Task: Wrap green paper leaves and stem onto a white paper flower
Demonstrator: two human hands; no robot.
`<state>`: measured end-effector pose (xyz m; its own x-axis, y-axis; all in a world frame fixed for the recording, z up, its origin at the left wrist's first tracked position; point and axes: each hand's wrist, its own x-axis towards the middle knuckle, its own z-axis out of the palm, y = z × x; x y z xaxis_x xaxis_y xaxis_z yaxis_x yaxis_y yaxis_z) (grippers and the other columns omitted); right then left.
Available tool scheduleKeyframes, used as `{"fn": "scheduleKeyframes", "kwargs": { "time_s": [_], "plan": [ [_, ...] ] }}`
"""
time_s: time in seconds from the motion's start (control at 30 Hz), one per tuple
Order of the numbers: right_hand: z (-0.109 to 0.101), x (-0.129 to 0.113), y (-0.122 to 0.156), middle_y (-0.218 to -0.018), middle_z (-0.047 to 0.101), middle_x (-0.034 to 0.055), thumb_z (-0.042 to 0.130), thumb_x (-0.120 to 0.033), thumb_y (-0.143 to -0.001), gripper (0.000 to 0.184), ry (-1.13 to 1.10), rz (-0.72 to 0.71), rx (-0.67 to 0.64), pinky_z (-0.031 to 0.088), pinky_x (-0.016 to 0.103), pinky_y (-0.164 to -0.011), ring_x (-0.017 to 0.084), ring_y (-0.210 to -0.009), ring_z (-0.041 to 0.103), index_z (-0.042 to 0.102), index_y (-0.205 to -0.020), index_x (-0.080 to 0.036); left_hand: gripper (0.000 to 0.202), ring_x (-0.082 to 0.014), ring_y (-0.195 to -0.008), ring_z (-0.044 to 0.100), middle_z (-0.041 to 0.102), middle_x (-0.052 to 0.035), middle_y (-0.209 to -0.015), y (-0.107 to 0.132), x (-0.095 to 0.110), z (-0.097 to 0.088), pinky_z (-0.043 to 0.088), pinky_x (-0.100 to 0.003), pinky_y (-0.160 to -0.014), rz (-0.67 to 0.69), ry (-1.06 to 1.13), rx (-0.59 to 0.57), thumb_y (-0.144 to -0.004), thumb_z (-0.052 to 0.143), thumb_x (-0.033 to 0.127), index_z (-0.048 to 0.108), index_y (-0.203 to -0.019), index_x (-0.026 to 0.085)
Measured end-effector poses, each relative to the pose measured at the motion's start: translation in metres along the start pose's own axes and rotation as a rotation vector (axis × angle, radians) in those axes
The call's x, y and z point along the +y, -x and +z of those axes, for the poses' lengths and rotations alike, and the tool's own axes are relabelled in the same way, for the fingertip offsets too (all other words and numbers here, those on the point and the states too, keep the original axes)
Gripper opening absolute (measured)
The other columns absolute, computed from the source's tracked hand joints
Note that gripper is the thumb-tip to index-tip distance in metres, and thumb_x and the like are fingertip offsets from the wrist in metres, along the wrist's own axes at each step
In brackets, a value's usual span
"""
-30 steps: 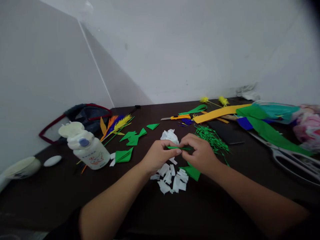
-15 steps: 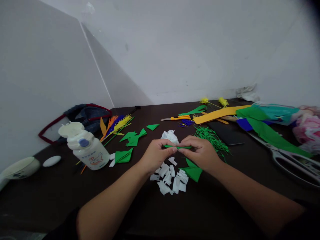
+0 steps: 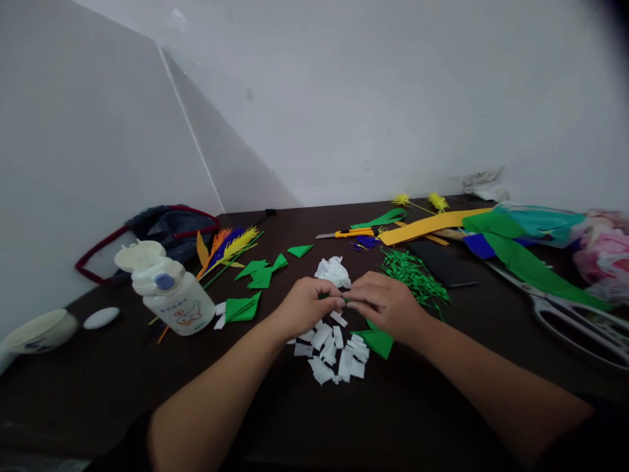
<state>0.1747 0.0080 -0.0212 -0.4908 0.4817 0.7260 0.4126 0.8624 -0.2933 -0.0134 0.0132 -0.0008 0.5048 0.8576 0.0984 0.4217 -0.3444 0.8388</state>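
Note:
Fingertips of my left hand and my right hand meet over the middle of the table, pinched around a small green crepe-paper piece. Most of that piece is hidden by the fingers. Just beyond the hands lies a crumpled white paper wad. Below them are several torn white paper scraps. A folded green paper piece lies under my right hand, and a heap of thin green twisted strips is to its right.
To the left stand a white bottle with its lid up and a bowl. Green paper pieces lie beside the bottle. A yellow box cutter with its blade out lies at the back; large scissors rest at the right.
My hands have closed in on the green paper, which showed as a longer strip between the fingers before and is now mostly covered. Things on the table have stayed put.

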Motion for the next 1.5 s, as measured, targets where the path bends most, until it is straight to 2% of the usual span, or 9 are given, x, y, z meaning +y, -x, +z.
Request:
{"fn": "scheduleKeyframes", "kwargs": {
  "time_s": [0.1, 0.3, 0.43, 0.53, 0.67, 0.83, 1.0, 1.2, 1.5],
  "plan": [
    [-0.001, -0.002, -0.002, -0.076, 0.066, 0.0021, 0.057, -0.022, -0.076, 0.012, -0.077, 0.164, 0.001, 0.047, 0.026, -0.067, 0.013, -0.073, 0.059, 0.067, -0.082, -0.021, 0.014, -0.0109, -0.061, 0.051, 0.06, -0.0007, -0.062, 0.0, 0.001, 0.001, 0.039, -0.025, -0.061, 0.125, -0.164, 0.074, -0.075, 0.055, 0.025, 0.062, -0.067, 0.015],
    [-0.004, -0.008, -0.006, -0.069, 0.068, 0.0005, 0.061, -0.019, -0.069, 0.006, -0.19, 0.563, -0.009, 0.048, 0.026, -0.061, 0.013, -0.064, 0.061, 0.066, -0.071, -0.02, 0.013, -0.0149, -0.079, 0.052, 0.062, -0.0011, -0.075, 0.0, 0.001, 0.004, 0.024, -0.04, -0.094, 0.397, -0.584, 0.23, -0.079, 0.051, 0.026, 0.063, -0.076, 0.021],
    [-0.004, -0.004, -0.003, -0.071, 0.066, 0.0017, 0.057, -0.019, -0.072, 0.008, -0.116, 0.359, 0.011, 0.047, 0.028, -0.063, 0.014, -0.068, 0.06, 0.065, -0.074, -0.021, 0.02, -0.0162, -0.083, 0.053, 0.062, -0.004, -0.087, -0.001, 0.0, 0.0, 0.036, -0.033, -0.083, 0.256, -0.261, 0.036, -0.081, 0.048, 0.032, 0.061, -0.088, 0.019],
    [-0.002, 0.0, 0.0, -0.076, 0.064, 0.0032, 0.052, -0.019, -0.077, 0.013, -0.014, 0.11, -0.019, 0.046, 0.03, -0.067, 0.014, -0.072, 0.056, 0.065, -0.08, -0.021, 0.031, -0.0139, -0.07, 0.052, 0.06, -0.0034, -0.075, -0.003, -0.002, -0.001, 0.039, -0.026, -0.065, 0.12, -0.023, -0.107, -0.086, 0.037, 0.035, 0.06, -0.081, 0.015],
    [0.001, 0.003, 0.003, -0.08, 0.064, 0.0053, 0.049, -0.017, -0.08, 0.017, 0.058, -0.05, -0.045, 0.046, 0.029, -0.068, 0.015, -0.075, 0.054, 0.065, -0.085, -0.019, 0.023, -0.0119, -0.066, 0.05, 0.058, -0.0016, -0.069, -0.004, -0.005, 0.001, 0.038, -0.023, -0.063, 0.069, 0.058, -0.178, -0.083, 0.043, 0.028, 0.06, -0.074, 0.014],
    [0.003, -0.001, 0.0, -0.075, 0.065, 0.0036, 0.055, -0.019, -0.076, 0.011, -0.05, 0.159, 0.01, 0.047, 0.028, -0.066, 0.014, -0.072, 0.058, 0.066, -0.079, -0.02, 0.014, -0.0143, -0.073, 0.051, 0.059, -0.0007, -0.071, -0.004, -0.005, 0.003, 0.035, -0.033, -0.081, 0.163, -0.273, 0.027, -0.078, 0.052, 0.027, 0.06, -0.072, 0.017],
    [0.004, -0.006, -0.005, -0.07, 0.068, 0.0017, 0.061, -0.019, -0.069, 0.006, -0.18, 0.575, 0.016, 0.047, 0.028, -0.063, 0.015, -0.067, 0.061, 0.066, -0.072, -0.019, 0.01, -0.0185, -0.092, 0.049, 0.063, -0.0002, -0.082, -0.002, -0.004, 0.006, 0.006, -0.046, -0.098, 0.294, -0.546, 0.21, -0.077, 0.053, 0.025, 0.063, -0.078, 0.023],
    [0.005, 0.0, 0.0, -0.072, 0.064, 0.0026, 0.057, -0.016, -0.072, 0.008, -0.069, 0.286, -0.016, 0.045, 0.028, -0.065, 0.014, -0.07, 0.058, 0.064, -0.074, -0.019, 0.027, -0.0157, -0.073, 0.052, 0.062, -0.0025, -0.074, -0.006, -0.007, 0.003, 0.038, -0.031, -0.074, 0.103, -0.135, -0.016, -0.082, 0.043, 0.034, 0.064, -0.078, 0.017],
    [0.005, -0.001, 0.003, -0.076, 0.063, 0.0036, 0.049, -0.02, -0.08, 0.015, 0.062, 0.071, -0.052, 0.045, 0.03, -0.068, 0.015, -0.074, 0.055, 0.064, -0.08, -0.021, 0.015, -0.0118, -0.061, 0.049, 0.058, -0.002, -0.067, -0.006, -0.01, 0.004, 0.039, -0.026, -0.062, -0.051, 0.105, -0.044, -0.073, 0.056, 0.028, 0.06, -0.074, 0.014]
  ]
}}
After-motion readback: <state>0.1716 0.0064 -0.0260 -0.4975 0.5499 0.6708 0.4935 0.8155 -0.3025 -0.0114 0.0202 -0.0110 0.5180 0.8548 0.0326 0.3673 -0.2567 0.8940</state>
